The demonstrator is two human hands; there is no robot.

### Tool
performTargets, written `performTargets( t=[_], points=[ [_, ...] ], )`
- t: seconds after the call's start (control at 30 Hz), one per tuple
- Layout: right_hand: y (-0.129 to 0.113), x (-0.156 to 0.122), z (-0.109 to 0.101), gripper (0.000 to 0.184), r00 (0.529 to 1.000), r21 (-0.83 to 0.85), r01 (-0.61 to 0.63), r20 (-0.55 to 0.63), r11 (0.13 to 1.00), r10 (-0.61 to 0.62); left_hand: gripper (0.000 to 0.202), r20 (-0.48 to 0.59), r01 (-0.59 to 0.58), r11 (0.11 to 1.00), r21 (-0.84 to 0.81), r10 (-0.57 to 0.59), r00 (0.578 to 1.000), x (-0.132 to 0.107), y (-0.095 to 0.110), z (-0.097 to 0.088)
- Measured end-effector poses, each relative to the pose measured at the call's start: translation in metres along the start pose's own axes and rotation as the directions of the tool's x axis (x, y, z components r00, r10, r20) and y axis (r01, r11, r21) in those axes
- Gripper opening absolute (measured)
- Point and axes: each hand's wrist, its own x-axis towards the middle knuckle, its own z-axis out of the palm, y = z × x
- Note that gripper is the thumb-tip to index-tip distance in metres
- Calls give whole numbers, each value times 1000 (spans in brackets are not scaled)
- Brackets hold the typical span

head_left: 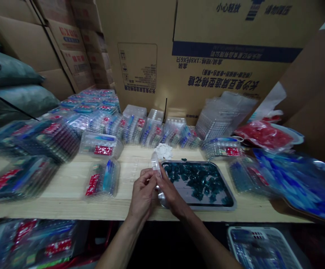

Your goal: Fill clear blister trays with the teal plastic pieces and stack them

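Observation:
A clear plastic blister tray is held almost edge-on between my hands, above the front part of the table. My left hand is closed, its fingers pinched against the left face of the tray. Flat along the right side, my right hand grips the same tray. What lies inside it is hidden by my fingers. Just right of my hands rests a metal tray scattered with dark teal chunks. Behind my fingertips lies a small heap of white pieces.
Filled clear packs with red and blue items stand around the table, stacked at left. Nested blister trays lean at back right. Red packets and blue items lie right. A large carton walls the back; a basket sits below.

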Motion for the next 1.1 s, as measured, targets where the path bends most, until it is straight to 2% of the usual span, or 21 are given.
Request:
performTargets(
  t=[0.1, 0.2, 0.27, 0.33, 0.4, 0.47, 0.5, 0.57, 0.6, 0.63, 0.67, 0.7, 0.77, 0.83, 0.9, 1.1],
  points=[
    [-2, 8, -12, 76, 985, 76, -42, -161, 996, 54, 20, -7, 5, 1000, -4, -5, 1000, 13, 8, -7],
    [-4, 16, -37, 79, 926, 93, -76, -363, 993, 105, 27, 43, 106, 990, -93, -103, 994, 38, 13, -14],
    [-6, 17, -54, 77, 905, 72, -79, -412, 994, 102, 31, 85, 151, 984, -94, -143, 986, 59, 13, -21],
    [-7, 14, -65, 76, 910, 76, -71, -404, 995, 96, 33, 9, 136, 989, 61, -137, 991, 81, 8, -30],
    [-9, 8, -69, 75, 928, 66, -72, -362, 995, 91, 34, -154, 102, 954, 281, -60, 986, 97, 1, -38],
    [-11, 3, -67, 74, 951, 16, -87, -297, 996, 88, 39, -298, 63, 881, 468, 90, 950, 101, -6, -42],
    [-12, 1, -64, 74, 961, -20, -93, -264, 995, 84, 47, -330, 27, 841, 541, 183, 926, 97, -8, -40],
    [-11, -2, -57, 74, 980, -102, -69, -195, 992, 48, 56, -289, -64, 772, 633, 312, 905, 77, -12, -32],
    [-10, -2, -54, 74, 986, -142, -44, -164, 989, 20, 55, -231, -102, 772, 628, 310, 922, 63, -13, -24],
    [-7, -2, -50, 73, 991, -179, -17, -135, 984, -8, 48, -152, -110, 830, 547, 228, 962, 48, -15, -15],
    [-3, -3, -47, 72, 993, -210, 9, -113, 978, -33, 42, -39, -46, 914, 403, 68, 997, 34, -17, -6],
    [2, -3, -45, 71, 994, -232, 25, -97, 972, -49, 40, 29, 48, 968, 246, -57, 998, 21, -18, 3],
    [14, -2, -43, 69, 995, -247, 27, -82, 969, -49, 36, 78, 200, 980, -4, -199, 977, 4, -21, 16],
    [25, -1, -43, 70, 996, -249, 28, -74, 968, -48, 35, 44, 269, 951, -150, -265, 963, -1, -23, 21],
    [32, 1, -43, 70, 996, -260, 26, -74, 965, -47, 36, 32, 303, 928, -216, -303, 952, 0, -22, 21],
    [22, 1, -36, 65, 998, -286, 44, -34, 957, -56, 36, -10, 322, 909, -266, -336, 942, 4, -16, 17]
  ],
)
